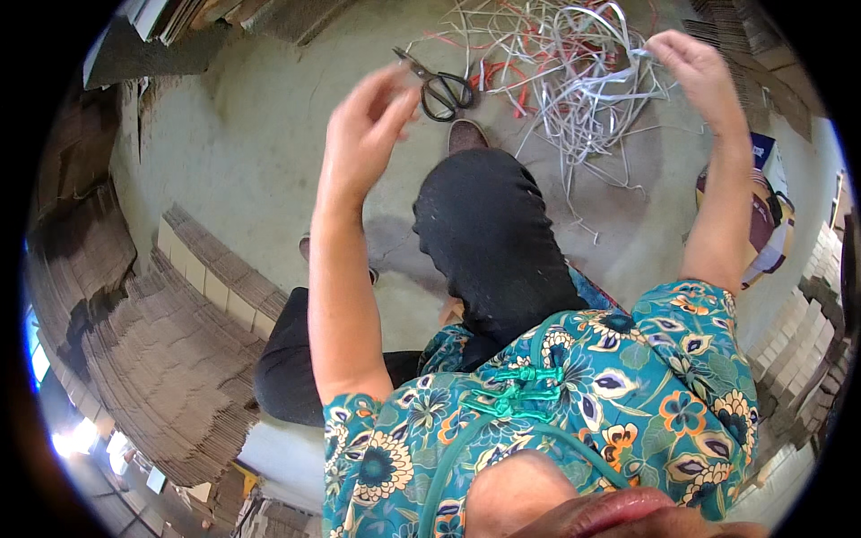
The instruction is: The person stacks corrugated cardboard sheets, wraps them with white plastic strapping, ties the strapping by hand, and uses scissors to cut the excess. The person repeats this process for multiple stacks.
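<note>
My left hand (369, 121) is raised at the upper middle, just left of a pair of black-handled scissors (441, 90) on the floor. Motion smears its fingers, so I cannot see whether anything thin lies between them. Farther right, my right hand (701, 76) is closed, its fingertips pinching a white plastic strip (619, 73) at the edge of a tangle. That loose heap of white strips (587, 117) spreads over the floor between both hands, with some red strips (520, 90) mixed in.
My black-clad knee (489, 233) rises in the middle, a brown shoe (467, 134) beyond it. Stacks of flat brown cardboard (170, 350) stand at the left, and more cardboard (762, 58) at the upper right. Beside my right forearm sits a maroon and tan bag (773, 224).
</note>
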A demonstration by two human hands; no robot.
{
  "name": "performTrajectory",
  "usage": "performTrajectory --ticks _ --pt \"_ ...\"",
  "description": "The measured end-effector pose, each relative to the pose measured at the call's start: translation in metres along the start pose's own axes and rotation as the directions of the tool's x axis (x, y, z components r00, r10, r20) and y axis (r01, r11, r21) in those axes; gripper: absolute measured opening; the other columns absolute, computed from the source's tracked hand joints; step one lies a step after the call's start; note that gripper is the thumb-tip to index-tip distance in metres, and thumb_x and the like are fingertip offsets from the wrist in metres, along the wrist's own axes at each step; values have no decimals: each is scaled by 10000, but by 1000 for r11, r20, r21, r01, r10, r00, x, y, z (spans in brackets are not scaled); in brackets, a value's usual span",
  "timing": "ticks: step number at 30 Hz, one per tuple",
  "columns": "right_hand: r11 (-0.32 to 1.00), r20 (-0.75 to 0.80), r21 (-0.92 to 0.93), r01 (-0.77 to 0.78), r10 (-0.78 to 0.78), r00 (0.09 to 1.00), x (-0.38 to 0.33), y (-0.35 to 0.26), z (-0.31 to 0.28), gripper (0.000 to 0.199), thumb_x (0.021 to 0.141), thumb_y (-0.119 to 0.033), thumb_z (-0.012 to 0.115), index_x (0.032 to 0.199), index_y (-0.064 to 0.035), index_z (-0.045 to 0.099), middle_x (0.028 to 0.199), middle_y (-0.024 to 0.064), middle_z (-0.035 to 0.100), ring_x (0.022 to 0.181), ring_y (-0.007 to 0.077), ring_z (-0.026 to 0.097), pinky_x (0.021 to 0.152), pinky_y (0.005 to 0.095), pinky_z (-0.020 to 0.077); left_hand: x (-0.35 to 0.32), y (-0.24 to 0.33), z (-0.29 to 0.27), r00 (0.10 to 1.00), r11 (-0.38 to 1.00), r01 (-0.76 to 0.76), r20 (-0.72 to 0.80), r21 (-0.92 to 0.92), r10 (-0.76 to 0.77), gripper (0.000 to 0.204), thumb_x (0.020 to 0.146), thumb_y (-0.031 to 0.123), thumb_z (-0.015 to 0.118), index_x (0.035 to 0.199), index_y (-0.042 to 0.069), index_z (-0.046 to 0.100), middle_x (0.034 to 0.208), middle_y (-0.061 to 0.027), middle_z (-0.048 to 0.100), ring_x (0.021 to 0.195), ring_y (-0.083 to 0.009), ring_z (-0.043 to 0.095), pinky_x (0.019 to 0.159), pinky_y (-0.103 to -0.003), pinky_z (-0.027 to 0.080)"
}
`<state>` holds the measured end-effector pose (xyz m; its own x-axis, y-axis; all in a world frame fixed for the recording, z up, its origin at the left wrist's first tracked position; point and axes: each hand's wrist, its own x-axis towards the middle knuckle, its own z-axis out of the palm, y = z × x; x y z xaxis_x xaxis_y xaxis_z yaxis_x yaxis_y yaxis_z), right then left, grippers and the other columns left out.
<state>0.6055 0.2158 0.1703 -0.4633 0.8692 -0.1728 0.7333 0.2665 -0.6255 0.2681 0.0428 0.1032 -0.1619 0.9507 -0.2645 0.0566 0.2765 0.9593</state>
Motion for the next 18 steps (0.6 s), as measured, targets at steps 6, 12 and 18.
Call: performTrajectory --ticks 6,12,18 --pt "955 -38 -68 290 -293 955 -20 -125 -31 188 851 -174 582 873 7 631 734 44 627 674 125 566 621 274 445 27 156 57 829 959 -168 494 -229 263 604 851 178 655 1373 90 362 1302 -113 466 1143 -198 474 889 -317 449" --pt "951 -228 -63 304 -310 923 -31 -142 -23 123 820 -103 610 841 15 641 657 41 593 626 91 534 595 251 436 25 98 61 830 900 -408 472 153 296 184 912 179 564 977 37 662 665 35 521 564 -36 457 483 -179 345" --pt "987 -301 -18 161 -159 940 -26 -96 -56 95 798 -89 640 765 -1 652 661 -21 595 625 58 521 587 222 415 18 57 -20 969 968 -173 209 183 134 186 929 189 546 935 58 677 623 62 469 530 -26 402 466 -182 308"
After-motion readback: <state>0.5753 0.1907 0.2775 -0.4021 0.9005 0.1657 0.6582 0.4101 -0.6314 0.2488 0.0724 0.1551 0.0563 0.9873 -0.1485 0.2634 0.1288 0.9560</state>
